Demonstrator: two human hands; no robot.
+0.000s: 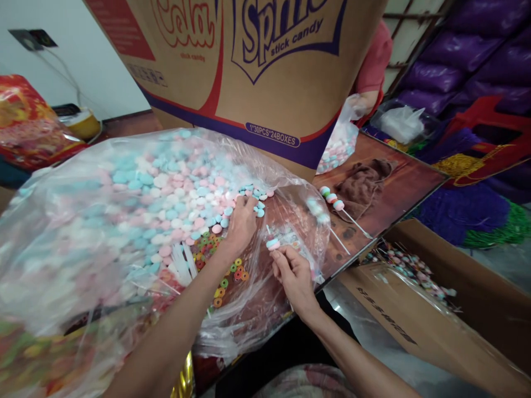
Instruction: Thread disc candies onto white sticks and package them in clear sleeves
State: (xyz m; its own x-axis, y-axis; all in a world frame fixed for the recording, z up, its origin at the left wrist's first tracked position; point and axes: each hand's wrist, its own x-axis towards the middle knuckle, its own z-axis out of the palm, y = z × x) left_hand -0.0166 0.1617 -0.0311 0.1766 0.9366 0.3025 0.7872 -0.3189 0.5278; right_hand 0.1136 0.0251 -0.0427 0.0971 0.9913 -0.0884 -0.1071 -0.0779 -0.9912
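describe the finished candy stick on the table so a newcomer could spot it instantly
Start at the big stick-candy carton, then drop to the brown table right of it. Beside the crumpled brown cloth lies the candy stick. Unlike the loose discs in the clear bag, its three sit threaded on a white stick.

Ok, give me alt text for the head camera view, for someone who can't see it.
A person's left hand reaches into a big clear plastic bag of pink, blue and white candy discs, while the right hand holds a thin stick with discs threaded on it. A finished candy stick lies on the table before a large cardboard box.
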